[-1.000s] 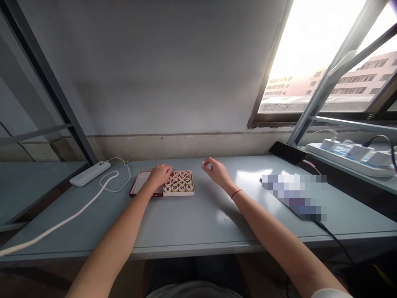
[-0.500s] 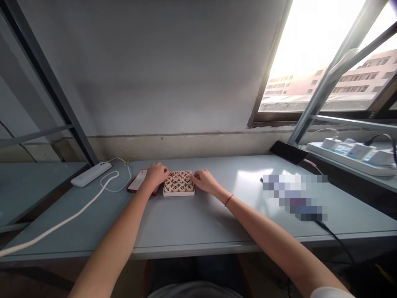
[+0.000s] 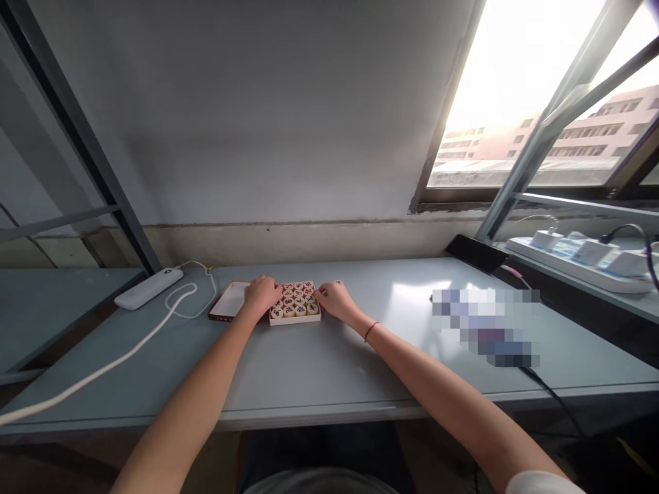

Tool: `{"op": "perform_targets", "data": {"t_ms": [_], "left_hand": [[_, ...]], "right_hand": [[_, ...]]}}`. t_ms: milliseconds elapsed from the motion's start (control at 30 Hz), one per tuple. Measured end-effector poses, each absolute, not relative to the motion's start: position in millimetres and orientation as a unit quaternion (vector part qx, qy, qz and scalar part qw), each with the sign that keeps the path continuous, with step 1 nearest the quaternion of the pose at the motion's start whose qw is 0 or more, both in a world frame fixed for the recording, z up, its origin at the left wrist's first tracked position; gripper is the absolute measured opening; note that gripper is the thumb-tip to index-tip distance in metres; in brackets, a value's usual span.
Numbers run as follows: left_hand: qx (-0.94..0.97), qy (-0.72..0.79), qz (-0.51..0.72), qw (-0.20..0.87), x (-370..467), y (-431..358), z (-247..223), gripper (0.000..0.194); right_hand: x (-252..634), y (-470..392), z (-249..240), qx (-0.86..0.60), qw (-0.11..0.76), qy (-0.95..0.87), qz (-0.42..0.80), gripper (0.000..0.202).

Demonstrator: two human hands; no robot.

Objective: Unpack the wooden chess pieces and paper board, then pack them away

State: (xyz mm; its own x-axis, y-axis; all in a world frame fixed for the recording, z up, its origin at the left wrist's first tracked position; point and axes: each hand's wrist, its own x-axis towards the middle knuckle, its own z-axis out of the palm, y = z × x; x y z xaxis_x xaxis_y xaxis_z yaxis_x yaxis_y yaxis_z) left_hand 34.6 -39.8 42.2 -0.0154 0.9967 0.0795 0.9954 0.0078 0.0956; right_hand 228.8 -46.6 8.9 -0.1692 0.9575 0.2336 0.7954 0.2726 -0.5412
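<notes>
A shallow white box [image 3: 295,318] packed with several round wooden chess pieces [image 3: 297,300] marked in red and black lies at the middle of the grey table [image 3: 329,370]. My left hand [image 3: 261,293] rests curled against the box's left side. My right hand [image 3: 333,300] presses against its right side, so the box sits between both hands. A flat red-rimmed lid [image 3: 228,302] lies on the table just left of my left hand, partly hidden by it.
A white power bank [image 3: 149,288] with a looping white cable [image 3: 103,367] sits at the left. At the right lie a blurred-out item [image 3: 487,326], a black device [image 3: 476,252] and a power strip with plugs [image 3: 581,257] on the sill. A wall stands behind.
My right hand came down from above the table to the box's right side. The lid slid out to the left from beside the box. My left hand stayed on the box's left edge.
</notes>
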Motion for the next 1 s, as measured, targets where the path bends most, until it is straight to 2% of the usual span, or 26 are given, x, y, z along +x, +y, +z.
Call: {"op": "perform_targets", "data": {"t_ms": [400,500,633,700,767,867,933,1000], "left_hand": [[0.739,0.666,0.097,0.02,29.1,-41.5,50.6,0.019],[0.748,0.642,0.168,0.023,30.4,-44.9,59.1,0.019],[0.751,0.553,0.323,0.164,48.6,-50.8,61.0,0.022],[0.743,0.509,0.36,0.244,59.7,-52.5,57.1,0.024],[0.733,0.497,0.374,0.277,65.7,-53.0,54.1,0.028],[0.737,0.528,0.347,0.24,60.6,-52.0,55.9,0.034],[0.746,0.572,0.302,0.158,49.8,-50.4,58.5,0.035],[0.743,0.617,0.247,0.073,37.2,-47.6,57.8,0.034]], "right_hand": [[230.4,-49.4,9.3,-0.589,0.255,-0.752,0.154,0.034],[231.3,-56.5,13.0,-0.578,0.302,-0.751,0.104,0.03],[224.5,-71.5,20.5,-0.506,0.351,-0.788,0.007,0.043],[220.2,-76.3,23.7,-0.481,0.353,-0.802,-0.002,0.04],[219.8,-75.6,26.0,-0.466,0.361,-0.808,0.005,0.037],[232.5,-62.2,26.8,-0.473,0.398,-0.786,0.019,0.036],[249.7,-48.1,24.5,-0.51,0.418,-0.751,0.026,0.035],[269.5,-34.2,19.9,-0.555,0.385,-0.736,0.038,0.027]]}}
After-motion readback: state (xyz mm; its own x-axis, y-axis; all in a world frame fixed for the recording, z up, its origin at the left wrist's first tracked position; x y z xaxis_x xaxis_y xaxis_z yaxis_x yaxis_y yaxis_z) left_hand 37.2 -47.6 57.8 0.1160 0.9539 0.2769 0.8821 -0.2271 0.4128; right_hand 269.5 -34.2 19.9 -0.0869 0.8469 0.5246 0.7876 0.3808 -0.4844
